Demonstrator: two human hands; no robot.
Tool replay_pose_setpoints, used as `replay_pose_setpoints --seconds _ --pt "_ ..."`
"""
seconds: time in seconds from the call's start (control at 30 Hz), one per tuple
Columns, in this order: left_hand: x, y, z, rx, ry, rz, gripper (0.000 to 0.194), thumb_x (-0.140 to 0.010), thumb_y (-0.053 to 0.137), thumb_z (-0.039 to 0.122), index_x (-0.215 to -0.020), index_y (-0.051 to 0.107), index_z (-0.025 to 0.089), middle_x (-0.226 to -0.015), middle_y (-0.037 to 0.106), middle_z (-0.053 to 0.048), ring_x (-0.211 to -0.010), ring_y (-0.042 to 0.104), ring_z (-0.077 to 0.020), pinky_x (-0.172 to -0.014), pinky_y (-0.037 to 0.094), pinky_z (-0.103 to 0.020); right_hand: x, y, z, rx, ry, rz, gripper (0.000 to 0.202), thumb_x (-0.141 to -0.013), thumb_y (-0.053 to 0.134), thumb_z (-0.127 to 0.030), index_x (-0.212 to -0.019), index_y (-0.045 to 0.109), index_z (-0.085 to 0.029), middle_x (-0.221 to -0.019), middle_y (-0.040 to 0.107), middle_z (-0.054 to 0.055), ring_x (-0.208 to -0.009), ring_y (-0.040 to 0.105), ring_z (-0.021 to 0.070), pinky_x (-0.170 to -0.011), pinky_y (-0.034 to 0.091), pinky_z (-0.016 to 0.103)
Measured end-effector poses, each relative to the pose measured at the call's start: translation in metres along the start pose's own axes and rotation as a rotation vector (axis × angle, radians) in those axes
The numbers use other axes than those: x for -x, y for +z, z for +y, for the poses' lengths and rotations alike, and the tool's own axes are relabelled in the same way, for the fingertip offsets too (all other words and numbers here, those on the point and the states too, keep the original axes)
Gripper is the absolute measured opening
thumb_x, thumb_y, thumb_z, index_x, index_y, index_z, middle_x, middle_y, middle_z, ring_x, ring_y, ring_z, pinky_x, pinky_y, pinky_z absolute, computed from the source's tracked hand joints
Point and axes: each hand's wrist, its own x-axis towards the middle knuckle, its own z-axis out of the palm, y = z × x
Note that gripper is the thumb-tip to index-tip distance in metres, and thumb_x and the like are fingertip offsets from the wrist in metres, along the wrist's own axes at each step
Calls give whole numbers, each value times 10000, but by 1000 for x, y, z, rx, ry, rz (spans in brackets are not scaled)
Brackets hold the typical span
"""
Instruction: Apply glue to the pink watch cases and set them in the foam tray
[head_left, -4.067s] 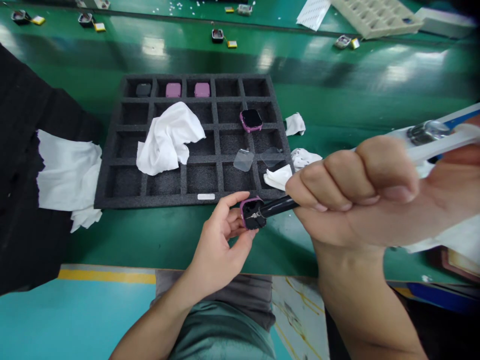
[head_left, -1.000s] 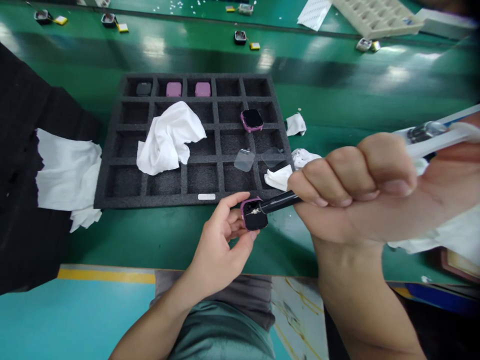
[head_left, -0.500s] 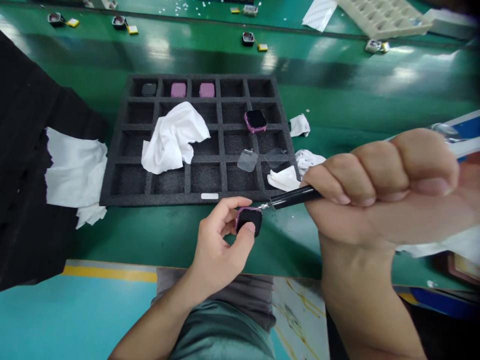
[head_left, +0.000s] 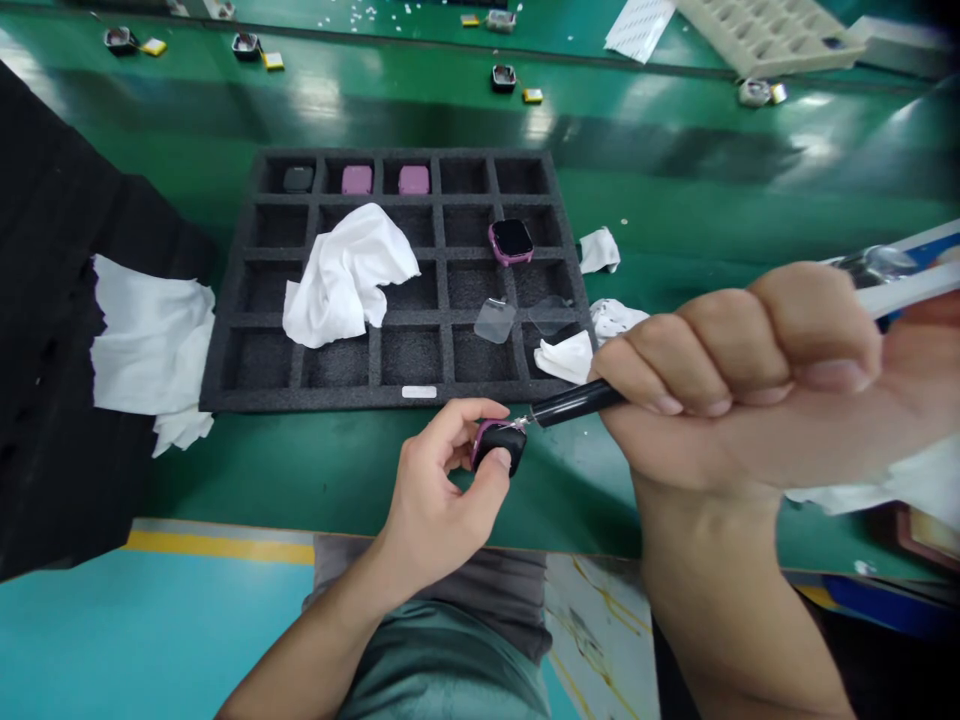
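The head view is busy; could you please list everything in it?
Held watch: one, purple and black, centre
Black tool: one, black, metal-tipped, centre right
Foam tray: one, dark grey, centre
Purple cases: two, purple, tray's back row
Black case: one, black, tray's back-left compartment
Tray watch: one, purple and black, tray's second row
Clear films: two, transparent, tray's right side
Cloths: at least five, white, on and around tray
Label: one, white, tray's near edge
Housings: four, black or silver, beyond tray
Yellow parts: five, yellow, beyond tray
Moulded tray: one, beige, top right
Sheet: one, white, top right
Black stack: one, black, left
Table: one, green, throughout
Left hand: one, bare, centre
Right hand: one, bare, right
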Motion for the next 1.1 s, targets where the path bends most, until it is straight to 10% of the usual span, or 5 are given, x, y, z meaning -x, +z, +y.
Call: replay_pose_setpoints --seconds 0.13,0.87,1.1 --pt "0 0 -1 4 10 -2 194 -938 625 185 -1126 667 209 -849 689 -18 -720 654 -151 -635 506 -241 -2 18 3 77 -122 -150 604 -874 677 -555 -467 360 -241 -377 205 -74 -298 244 110 -360 287 320" --pt "0 1 0 -15 33 -8 221 -924 617 130 -1125 667 206 -838 695 6 -718 639 -115 -680 520 -200 0 19 7 84 8 -224 613 -839 654 -653 -495 369 -233 -421 225 -58 -368 281 111 -430 303 339" --pt "0 1 1 -26 40 -3 231 -921 620 123 -1131 670 205 -835 687 8 -720 633 -109 -682 521 -193 7 35 4 62 72 -60 660 -838 698 -623 -501 299 -219 -444 200 -60 -392 245 111 -459 277 338"
